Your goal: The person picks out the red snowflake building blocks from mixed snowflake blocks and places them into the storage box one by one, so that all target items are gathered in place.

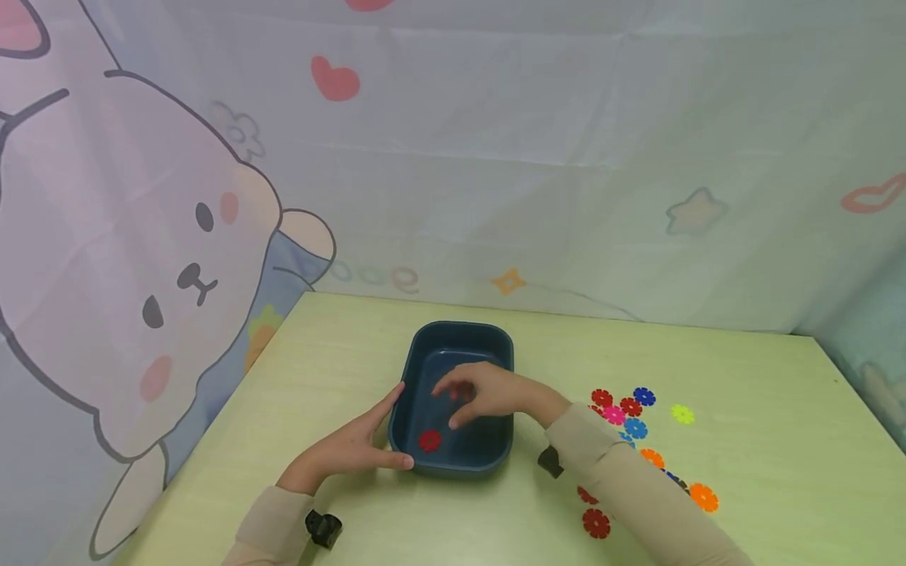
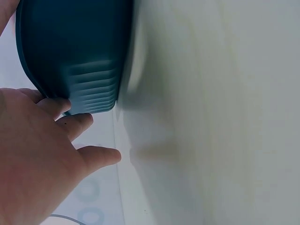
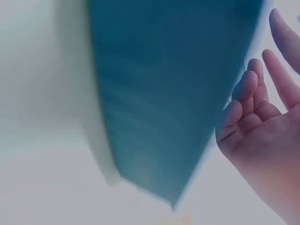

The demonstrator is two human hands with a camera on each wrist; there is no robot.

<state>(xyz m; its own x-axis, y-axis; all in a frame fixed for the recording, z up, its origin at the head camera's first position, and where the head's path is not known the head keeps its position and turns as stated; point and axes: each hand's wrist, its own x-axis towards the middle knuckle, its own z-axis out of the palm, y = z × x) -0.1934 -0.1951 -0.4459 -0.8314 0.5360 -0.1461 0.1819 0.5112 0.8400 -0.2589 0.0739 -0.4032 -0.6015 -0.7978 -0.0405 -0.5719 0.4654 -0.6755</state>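
A dark blue plastic bin (image 1: pixel 453 464) stands on the table. My left hand (image 1: pixel 354 444) rests against its left side, fingers straight along the wall and thumb at the near left corner; in the left wrist view the fingers touch the outside of the bin (image 2: pixel 75 47). Over the bin's interior hovers my right hand (image 1: pixel 488 391), thumb and fingers spread apart with nothing pinched between them. Just below its fingers shows a blurred red notched disc (image 1: pixel 462 391), partly hidden. Another red notched disc (image 1: pixel 429 440) lies on the bin floor near the front left.
Right of the bin, several notched discs lie scattered, among them a yellow disc (image 1: pixel 683 413), an orange disc (image 1: pixel 704 497) and a dark red disc (image 1: pixel 596 523). My right sleeve (image 1: pixel 623 479) covers part of them. A printed cloth (image 1: pixel 538 157) hangs behind the table.
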